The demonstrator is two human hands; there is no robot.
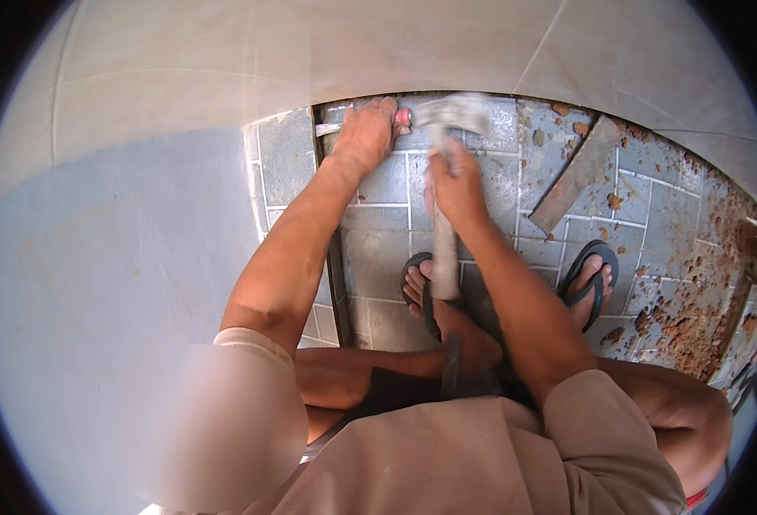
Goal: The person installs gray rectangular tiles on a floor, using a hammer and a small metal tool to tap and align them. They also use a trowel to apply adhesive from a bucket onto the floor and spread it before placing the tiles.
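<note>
In the upper centre of the frame, the left hand was wrapped round a red-ended metal tool, its shaft pointing left; the right hand was closed firmly on the handle of a hammer (head blurred, contact could not be told). Good work likely needed a steady shaft, square blows and fingers clear of the red end.

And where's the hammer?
In the head view, the hammer is right of centre, gripped in the right hand; its blurred head is just right of the red-ended tool in the left hand.
</note>
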